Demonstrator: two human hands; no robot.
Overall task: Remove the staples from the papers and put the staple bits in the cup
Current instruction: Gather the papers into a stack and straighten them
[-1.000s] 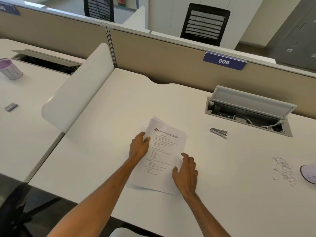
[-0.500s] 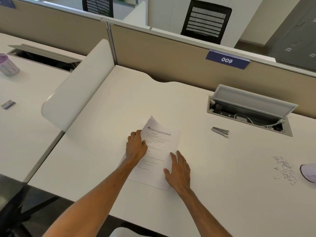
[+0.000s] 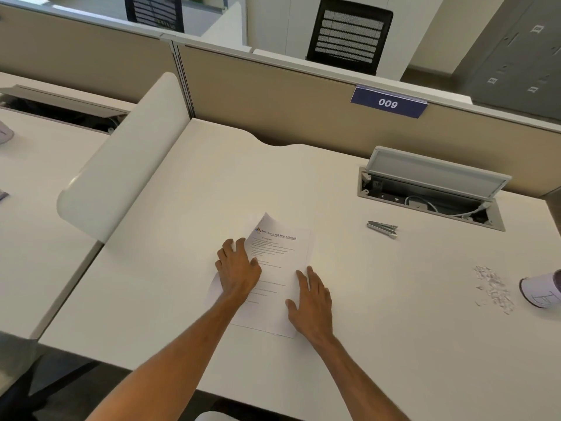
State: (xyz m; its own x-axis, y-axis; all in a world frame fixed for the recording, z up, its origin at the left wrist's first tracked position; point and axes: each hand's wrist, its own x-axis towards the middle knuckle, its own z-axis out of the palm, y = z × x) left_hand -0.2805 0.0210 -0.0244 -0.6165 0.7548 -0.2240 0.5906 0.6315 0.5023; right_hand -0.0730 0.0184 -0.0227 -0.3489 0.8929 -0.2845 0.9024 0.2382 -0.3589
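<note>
Lying flat, thin white rectangular papers [image 3: 279, 256] run long axis away, header far; left hand [image 3: 238, 273] and right hand [image 3: 312, 302] press down, fingers spread.

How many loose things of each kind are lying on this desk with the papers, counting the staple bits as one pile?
Paper stack: 1
Metal tool: 1
Pile of staple bits: 1
Cup: 1
Total: 4

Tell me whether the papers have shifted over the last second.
Yes: the papers slid slightly left, away from the metal tool.
</note>
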